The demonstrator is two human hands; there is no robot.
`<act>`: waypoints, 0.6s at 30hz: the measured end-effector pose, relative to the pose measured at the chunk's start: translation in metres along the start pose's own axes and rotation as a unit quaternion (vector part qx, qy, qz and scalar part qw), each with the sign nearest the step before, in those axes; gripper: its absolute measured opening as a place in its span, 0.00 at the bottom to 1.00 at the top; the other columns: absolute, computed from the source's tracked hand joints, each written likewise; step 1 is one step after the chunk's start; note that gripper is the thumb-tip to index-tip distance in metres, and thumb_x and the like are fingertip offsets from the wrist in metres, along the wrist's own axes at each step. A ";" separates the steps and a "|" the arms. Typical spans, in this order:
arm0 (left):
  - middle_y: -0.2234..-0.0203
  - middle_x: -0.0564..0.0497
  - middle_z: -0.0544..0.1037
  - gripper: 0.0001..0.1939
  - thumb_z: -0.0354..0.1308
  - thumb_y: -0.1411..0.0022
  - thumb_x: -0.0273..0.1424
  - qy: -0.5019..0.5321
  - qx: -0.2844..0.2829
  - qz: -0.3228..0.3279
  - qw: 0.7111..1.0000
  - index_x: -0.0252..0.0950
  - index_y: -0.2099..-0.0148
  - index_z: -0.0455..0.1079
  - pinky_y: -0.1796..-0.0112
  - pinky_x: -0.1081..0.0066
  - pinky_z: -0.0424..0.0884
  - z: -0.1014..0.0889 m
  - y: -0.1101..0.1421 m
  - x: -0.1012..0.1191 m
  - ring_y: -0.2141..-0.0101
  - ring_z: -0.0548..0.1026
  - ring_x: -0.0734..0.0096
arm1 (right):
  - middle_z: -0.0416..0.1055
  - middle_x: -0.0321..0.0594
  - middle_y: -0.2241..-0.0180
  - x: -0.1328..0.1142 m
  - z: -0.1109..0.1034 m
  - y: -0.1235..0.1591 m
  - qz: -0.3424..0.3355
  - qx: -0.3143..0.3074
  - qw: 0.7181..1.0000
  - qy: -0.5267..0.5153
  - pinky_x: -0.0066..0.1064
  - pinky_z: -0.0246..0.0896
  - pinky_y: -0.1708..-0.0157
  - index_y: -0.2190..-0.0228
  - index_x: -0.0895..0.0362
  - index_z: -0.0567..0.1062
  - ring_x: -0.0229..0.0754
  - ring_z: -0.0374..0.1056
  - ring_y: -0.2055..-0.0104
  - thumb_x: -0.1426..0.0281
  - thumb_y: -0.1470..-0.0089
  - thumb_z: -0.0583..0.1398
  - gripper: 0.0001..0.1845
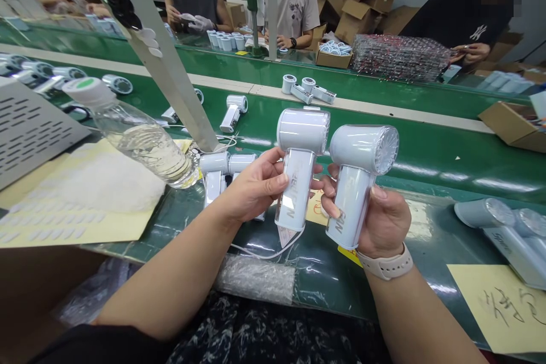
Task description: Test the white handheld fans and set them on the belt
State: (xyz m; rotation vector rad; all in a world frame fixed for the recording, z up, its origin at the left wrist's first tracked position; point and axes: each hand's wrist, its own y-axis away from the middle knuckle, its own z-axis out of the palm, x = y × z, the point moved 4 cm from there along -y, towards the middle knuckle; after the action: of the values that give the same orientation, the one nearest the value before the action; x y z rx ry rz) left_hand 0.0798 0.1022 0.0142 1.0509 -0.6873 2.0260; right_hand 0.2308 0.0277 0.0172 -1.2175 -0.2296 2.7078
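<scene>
Left hand (258,185): mine, thumb and fingers closed on the handle of one pale-blue handheld fan (303,132), head up, above the green worktop (324,281). Right hand (387,219): mine, pale wristband (386,263), curled round the handle of a second handheld fan (353,149), just beside the first. Also logged: clear plastic bottle (147,148), left; handwritten yellow sheet (478,296), right.

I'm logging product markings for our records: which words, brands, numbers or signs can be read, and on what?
"FAN": right-hand fan, other letters covered or unclear.
"N": end of left-hand fan's lettering, rest unclear.
"Sp": lying fan, following letters blurred.
"NY" monogram: black shirt.
"待包", apparently, handwritten: yellow paper.
Unreadable: red writing between the held fans, yellow label, pale shirt's print.
</scene>
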 end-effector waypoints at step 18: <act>0.46 0.36 0.71 0.21 0.57 0.35 0.33 -0.594 0.175 0.032 0.784 0.34 0.41 0.67 0.39 0.42 0.59 -0.018 -0.011 -0.019 0.42 0.67 0.44 | 0.81 0.44 0.63 0.002 -0.040 -0.007 -0.033 0.180 0.982 0.046 0.33 0.74 0.68 0.54 0.55 0.76 0.41 0.75 0.68 0.61 0.42 0.60 0.17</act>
State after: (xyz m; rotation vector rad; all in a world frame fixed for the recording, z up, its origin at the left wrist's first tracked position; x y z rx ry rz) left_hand 0.0884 0.1146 -0.0097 2.6038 -0.9380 1.3356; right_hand 0.2599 0.0378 -0.0091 -1.1949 0.2209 2.4836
